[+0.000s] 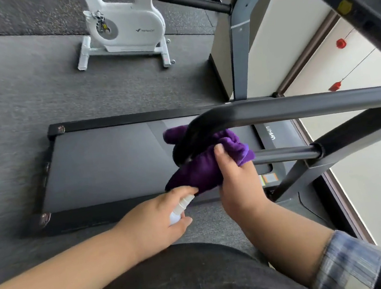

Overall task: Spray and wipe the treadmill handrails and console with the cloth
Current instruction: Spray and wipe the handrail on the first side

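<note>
The black treadmill handrail (300,107) runs from the right edge to a curved end near the centre. A purple cloth (200,172) is wrapped round that curved end, and my right hand (234,177) grips the cloth with the thumb on top. Just below and left, my left hand (164,214) holds a small white spray bottle (180,208), its nozzle pointing up toward the cloth. The treadmill belt (105,164) lies beneath. Part of the dark console (359,1) shows at the top right.
A white exercise bike (122,30) stands on the grey carpet beyond the treadmill. The second handrail (188,0) crosses the top. Treadmill uprights (240,49) rise at the right, beside a cream wall with red hanging ornaments (340,43).
</note>
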A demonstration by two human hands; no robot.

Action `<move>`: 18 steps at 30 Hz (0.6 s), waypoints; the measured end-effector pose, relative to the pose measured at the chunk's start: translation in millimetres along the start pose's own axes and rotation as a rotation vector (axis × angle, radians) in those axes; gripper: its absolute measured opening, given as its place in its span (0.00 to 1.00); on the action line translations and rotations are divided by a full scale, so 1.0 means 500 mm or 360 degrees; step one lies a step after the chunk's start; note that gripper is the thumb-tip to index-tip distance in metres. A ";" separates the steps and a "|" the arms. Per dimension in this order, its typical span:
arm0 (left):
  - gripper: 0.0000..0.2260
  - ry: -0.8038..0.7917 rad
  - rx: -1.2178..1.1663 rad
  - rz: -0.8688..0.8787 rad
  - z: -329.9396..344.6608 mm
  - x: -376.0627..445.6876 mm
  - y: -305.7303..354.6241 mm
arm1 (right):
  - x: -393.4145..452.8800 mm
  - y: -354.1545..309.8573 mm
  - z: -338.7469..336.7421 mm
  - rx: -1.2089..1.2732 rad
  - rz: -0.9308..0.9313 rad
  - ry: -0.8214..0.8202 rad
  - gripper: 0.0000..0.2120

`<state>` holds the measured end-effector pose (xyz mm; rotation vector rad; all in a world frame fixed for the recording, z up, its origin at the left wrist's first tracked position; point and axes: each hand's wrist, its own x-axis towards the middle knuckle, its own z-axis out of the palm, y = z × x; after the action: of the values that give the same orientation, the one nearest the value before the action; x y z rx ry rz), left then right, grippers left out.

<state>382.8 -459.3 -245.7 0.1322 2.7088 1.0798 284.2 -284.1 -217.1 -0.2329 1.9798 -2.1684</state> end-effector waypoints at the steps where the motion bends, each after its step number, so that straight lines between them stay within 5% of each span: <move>1: 0.27 0.0025 0.0015 0.0006 -0.002 -0.002 -0.005 | 0.000 -0.011 0.007 0.0114 0.0022 0.0042 0.20; 6: 0.27 0.0025 0.0051 0.0005 -0.011 -0.001 -0.020 | 0.003 -0.052 0.059 0.0065 -0.0028 0.0129 0.20; 12: 0.26 -0.0143 0.0076 0.0135 -0.023 0.015 -0.015 | 0.029 -0.059 0.141 -0.0188 -0.0036 0.0606 0.27; 16: 0.23 -0.0203 0.0108 0.0184 -0.019 0.013 -0.014 | 0.014 -0.044 0.153 -0.0200 -0.0219 0.0435 0.26; 18: 0.20 -0.0173 0.0143 0.0158 -0.010 0.015 -0.023 | 0.005 -0.036 0.151 -0.0303 -0.0365 0.0274 0.35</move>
<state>374.2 -469.7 -251.3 0.3333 2.6777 0.9473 299.6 -356.2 -192.5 -0.3258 2.3651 -2.1984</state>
